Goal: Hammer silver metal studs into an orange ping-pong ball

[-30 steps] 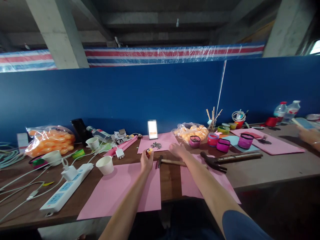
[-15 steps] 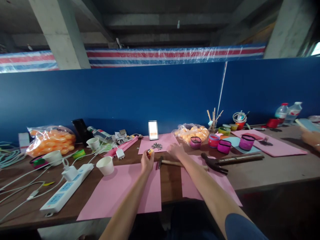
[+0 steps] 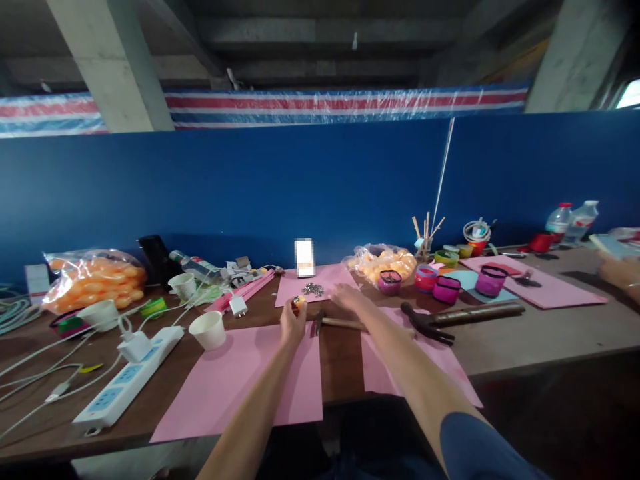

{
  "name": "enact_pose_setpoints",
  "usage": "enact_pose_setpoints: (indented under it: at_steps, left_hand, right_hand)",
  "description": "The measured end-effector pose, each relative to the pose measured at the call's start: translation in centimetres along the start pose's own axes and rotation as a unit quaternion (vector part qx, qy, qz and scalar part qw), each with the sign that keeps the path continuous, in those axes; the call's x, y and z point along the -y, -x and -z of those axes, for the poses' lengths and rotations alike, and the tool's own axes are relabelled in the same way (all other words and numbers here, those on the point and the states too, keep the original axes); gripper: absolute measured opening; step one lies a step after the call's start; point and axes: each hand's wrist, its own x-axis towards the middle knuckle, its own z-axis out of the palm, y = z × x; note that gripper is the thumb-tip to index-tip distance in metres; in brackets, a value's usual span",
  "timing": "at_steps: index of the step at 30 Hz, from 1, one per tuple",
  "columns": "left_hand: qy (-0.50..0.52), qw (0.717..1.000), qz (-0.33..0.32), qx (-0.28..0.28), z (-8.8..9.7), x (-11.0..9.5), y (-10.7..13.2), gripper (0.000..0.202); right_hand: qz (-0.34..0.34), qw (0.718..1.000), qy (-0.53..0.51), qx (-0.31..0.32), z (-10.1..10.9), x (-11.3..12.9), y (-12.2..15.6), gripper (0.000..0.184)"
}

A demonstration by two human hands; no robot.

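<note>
My left hand is closed around a small orange ball with dark marks, held above the near edge of the back pink sheet. Just right of it, my right hand reaches over that sheet with fingers stretched out; its fingertips are close to a pile of small metal pieces. Nothing shows in those fingers. Under my right forearm lies a small hammer, its head near my left hand. The back pink sheet carries the metal pile.
A claw hammer lies at right, near small purple containers. Bags of orange balls stand at left and behind my right hand. A paper cup, power strip and cables fill the left. Another person's hand is far right.
My right hand has moved slightly left, toward the metal pieces, and its fingers have stretched out. The left hand still holds the ball, tilted a little differently. The view has shifted slightly.
</note>
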Motion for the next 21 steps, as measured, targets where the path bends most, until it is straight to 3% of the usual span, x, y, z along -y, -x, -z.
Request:
enact_pose_setpoints:
  at_steps: [5,8,11,15,21]
  left_hand:
    - [0.016,1.0,-0.007,0.006,-0.2,0.3,-0.1,0.037]
    - [0.021,1.0,-0.015,0.01,-0.3,0.4,0.0,0.035]
    - [0.018,1.0,-0.02,0.008,-0.3,0.3,0.0,0.034]
    - [0.011,1.0,-0.025,0.001,-0.2,0.3,0.0,0.034]
    - [0.015,1.0,-0.022,-0.014,-0.3,1.2,-0.2,0.039]
  right_hand:
    - [0.074,0.997,0.013,0.016,1.3,-0.8,4.1,0.038]
    - [0.112,0.993,0.026,0.031,1.1,-1.5,6.7,0.036]
    - [0.125,0.991,0.048,0.0,0.4,-1.4,8.4,0.03]
    - [0.102,0.993,0.047,-0.033,-0.1,-0.5,8.6,0.019]
    - [0.045,0.997,0.015,-0.06,1.2,-0.3,7.5,0.025]
